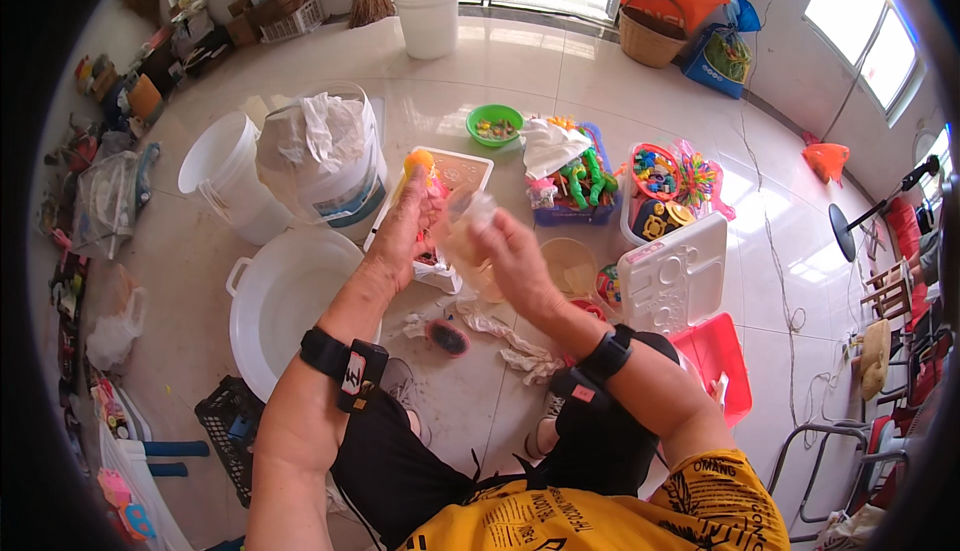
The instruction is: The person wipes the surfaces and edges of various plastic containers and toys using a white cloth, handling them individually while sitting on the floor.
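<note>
My left hand [409, 225] is closed around a toy with an orange-yellow round top [420, 159], its lower part hidden by the fingers. Close to its right, my right hand [517, 258] grips a crumpled clear plastic bag [463, 232], blurred by motion. Both hands are over a white plastic tray [471, 165] holding pink and red items, partly covered by them. Below on the floor lie a brush [448, 337] with dark bristles and a crumpled pale cloth [517, 345].
Left of the hands stand a big white tub [296, 311], a white bucket [217, 157] and a cloth-topped bucket [352, 213]. Beyond are a green bowl [495, 125] and a blue basket of toys [576, 210]. A white lidded box [675, 273] and a red bin [720, 367] stand at right.
</note>
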Demonstrator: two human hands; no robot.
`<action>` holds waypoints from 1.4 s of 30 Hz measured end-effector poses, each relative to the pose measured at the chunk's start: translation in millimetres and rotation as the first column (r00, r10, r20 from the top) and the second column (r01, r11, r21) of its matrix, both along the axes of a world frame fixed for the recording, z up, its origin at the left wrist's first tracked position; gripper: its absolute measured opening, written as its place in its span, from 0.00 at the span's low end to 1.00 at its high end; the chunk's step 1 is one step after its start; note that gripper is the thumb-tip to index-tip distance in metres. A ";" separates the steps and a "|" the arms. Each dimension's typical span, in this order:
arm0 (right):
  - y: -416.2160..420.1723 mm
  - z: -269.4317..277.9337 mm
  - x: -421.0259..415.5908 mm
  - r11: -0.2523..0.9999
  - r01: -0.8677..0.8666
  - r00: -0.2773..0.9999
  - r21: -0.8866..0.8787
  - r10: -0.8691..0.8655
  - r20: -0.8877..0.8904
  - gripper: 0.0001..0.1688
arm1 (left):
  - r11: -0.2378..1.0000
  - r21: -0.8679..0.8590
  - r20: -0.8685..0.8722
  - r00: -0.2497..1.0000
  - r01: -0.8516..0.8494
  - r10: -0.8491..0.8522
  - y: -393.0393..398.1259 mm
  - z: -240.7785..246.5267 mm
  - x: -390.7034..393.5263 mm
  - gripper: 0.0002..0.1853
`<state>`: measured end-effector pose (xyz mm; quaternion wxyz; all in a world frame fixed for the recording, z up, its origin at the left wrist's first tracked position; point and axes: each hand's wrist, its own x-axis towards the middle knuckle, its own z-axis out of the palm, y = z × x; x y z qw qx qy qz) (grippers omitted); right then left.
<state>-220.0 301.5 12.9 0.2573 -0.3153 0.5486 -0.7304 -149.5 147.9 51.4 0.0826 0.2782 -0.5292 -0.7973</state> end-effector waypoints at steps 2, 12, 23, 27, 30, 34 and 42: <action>4.1 15.6 -13.5 1.000 -0.006 0.961 -0.022 0.012 0.277 0.13 | 0.970 -0.241 -0.162 0.985 0.023 -0.064 8.9 0.1 1.4 0.37; 13.7 6.7 -41.6 0.972 0.083 0.993 0.222 -0.060 -0.105 0.18 | 0.753 -0.425 0.040 0.841 0.502 -0.539 17.7 12.0 16.7 0.13; -3.7 26.4 9.3 0.913 0.395 0.601 -0.105 -0.343 -0.722 0.12 | 0.834 -0.537 -0.162 0.956 0.123 -0.245 5.7 -28.0 15.9 0.08; -3.5 10.3 -32.8 0.975 0.147 0.989 0.167 -0.150 0.004 0.18 | 0.803 -0.554 -0.267 0.866 0.221 -0.423 30.5 -4.4 16.2 0.11; 5.2 -7.5 -54.8 0.924 0.283 0.958 0.258 -0.283 -0.039 0.17 | 0.904 -0.371 -0.338 0.876 0.213 -0.345 40.0 20.3 17.8 0.13; -5.6 -3.1 -21.7 0.950 0.312 0.898 -0.033 -0.306 -0.317 0.17 | 0.954 -0.271 -0.346 0.912 0.130 -0.222 20.8 2.9 12.2 0.11; -5.5 13.1 -40.6 0.922 0.384 0.874 0.045 -0.347 -0.340 0.16 | 0.945 0.222 -0.581 0.811 0.241 -0.070 19.2 12.1 13.8 0.04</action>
